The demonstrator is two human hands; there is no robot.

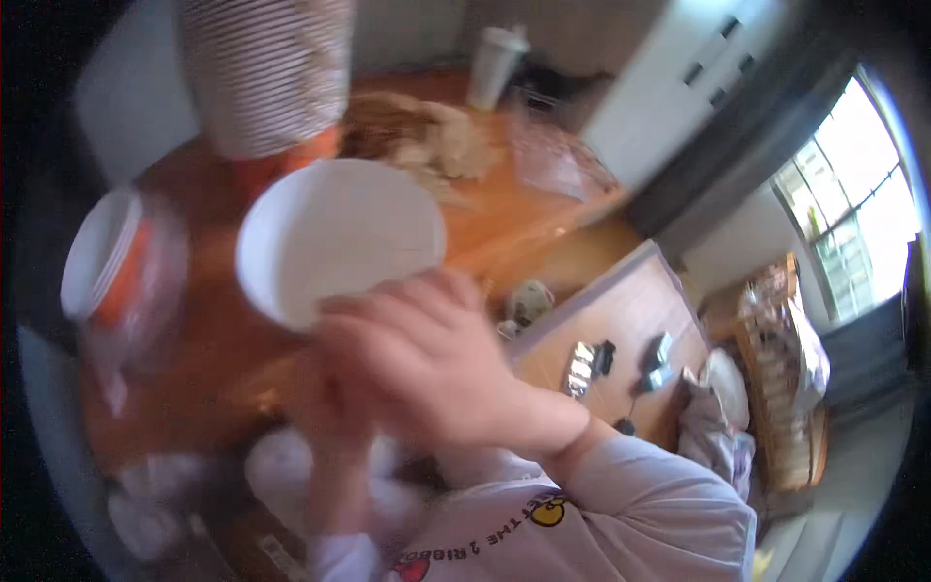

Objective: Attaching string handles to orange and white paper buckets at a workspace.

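Note:
A white paper bowl [335, 228] faces me with its inside showing, in front of me on the orange-brown table. My right hand [422, 354] overlaps its near rim, fingers bent and closed, blurred by motion. Whatever lies under those fingers is hidden. My left hand [335, 388] is close against the right one, mostly covered by it, and its fingers cannot be made out. Beyond the bowl rises a tall stack of nested paper bowls [267, 73], orange near its bottom. To the left, white-and-orange bowls [102, 257] lie tipped on their side in clear plastic.
Crumpled brown paper or plastic [427, 136] lies at the back, near a white lidded cup [495, 68]. Clear plastic wrap [553, 160] sits by the table's right edge. Further right stand a lower table [621, 320] with small items and a wooden chair or rack [781, 388].

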